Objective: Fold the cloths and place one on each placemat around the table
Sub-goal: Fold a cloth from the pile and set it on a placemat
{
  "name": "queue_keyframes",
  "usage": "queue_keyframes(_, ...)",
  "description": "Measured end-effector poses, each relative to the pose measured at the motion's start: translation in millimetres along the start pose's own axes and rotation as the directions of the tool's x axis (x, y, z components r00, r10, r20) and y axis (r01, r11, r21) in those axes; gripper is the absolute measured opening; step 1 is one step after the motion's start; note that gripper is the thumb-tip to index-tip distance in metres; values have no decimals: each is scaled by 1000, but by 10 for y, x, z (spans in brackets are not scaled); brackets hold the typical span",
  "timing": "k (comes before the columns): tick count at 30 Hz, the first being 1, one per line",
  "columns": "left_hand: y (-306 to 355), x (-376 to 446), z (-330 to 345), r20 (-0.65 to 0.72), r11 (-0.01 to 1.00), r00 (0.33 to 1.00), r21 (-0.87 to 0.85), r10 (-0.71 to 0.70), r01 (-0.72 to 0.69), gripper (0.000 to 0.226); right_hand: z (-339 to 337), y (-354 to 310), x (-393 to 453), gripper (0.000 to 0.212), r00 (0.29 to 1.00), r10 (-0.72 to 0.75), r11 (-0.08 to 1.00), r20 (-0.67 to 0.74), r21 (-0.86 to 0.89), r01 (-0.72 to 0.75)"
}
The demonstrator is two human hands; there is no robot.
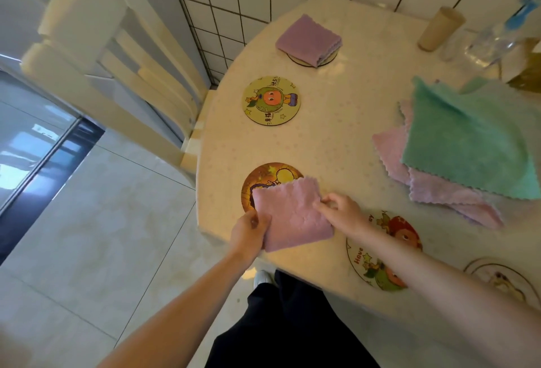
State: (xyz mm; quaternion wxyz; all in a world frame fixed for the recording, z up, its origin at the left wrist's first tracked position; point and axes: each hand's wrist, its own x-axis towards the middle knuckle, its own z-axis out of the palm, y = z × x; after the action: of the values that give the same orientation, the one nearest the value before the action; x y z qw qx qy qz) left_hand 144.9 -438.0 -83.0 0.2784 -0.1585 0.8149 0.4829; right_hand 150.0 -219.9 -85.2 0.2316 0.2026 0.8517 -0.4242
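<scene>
A folded pink cloth (289, 215) lies partly over a round orange placemat (263, 180) at the table's near left edge. My left hand (250, 231) grips the cloth's near left corner. My right hand (342, 211) pinches its right edge. A folded purple cloth (308, 38) rests on a placemat (325, 61) at the far side. A bare yellow placemat (271, 100) sits between them. Another cartoon placemat (380, 250) lies under my right forearm, and one more placemat (503, 277) shows at the right edge. Unfolded cloths are piled at the right, a green cloth (468, 139) over pink cloths (433, 189).
The round cream table (351, 121) stands against a tiled wall. A cream wooden chair (117, 60) stands at its left. A beige cup (440, 29), a clear glass jug (491, 45) and a brownish box (527, 75) sit at the far right.
</scene>
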Motion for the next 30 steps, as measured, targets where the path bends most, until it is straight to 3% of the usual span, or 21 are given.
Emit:
queue_keyframes(6, -16, -9, 42, -23, 992, 997, 101, 72, -70, 32, 70, 28, -1, 17, 996, -1, 997, -89, -74, -6)
queue_keyframes(12, -37, 40, 64, -108, 993, 991, 76, -85, 93, 28, 82, 30, -2, 18, 989, 79, 985, -124, -143, -96)
queue_keyframes(19, 20, 17, -12, -204, 971, 979, 236, 13, 36, 9, 33, -67, -23, 21, 977, 82, 982, -198, -149, -113)
queue_keyframes(22, 89, 31, -10, -171, 965, 982, 235, -74, 114, 12, 40, -111, -4, 31, 977, 184, 979, -109, -68, -192)
queue_keyframes(25, 122, 39, 16, -112, 964, 971, 142, -212, 227, 19, 18, -185, 16, 39, 947, 311, 947, 79, 60, -316)
queue_keyframes(30, 220, 20, 40, 17, 945, 947, -57, -320, 321, 16, -25, -212, 75, 40, 912, 345, 920, 222, 113, -376)
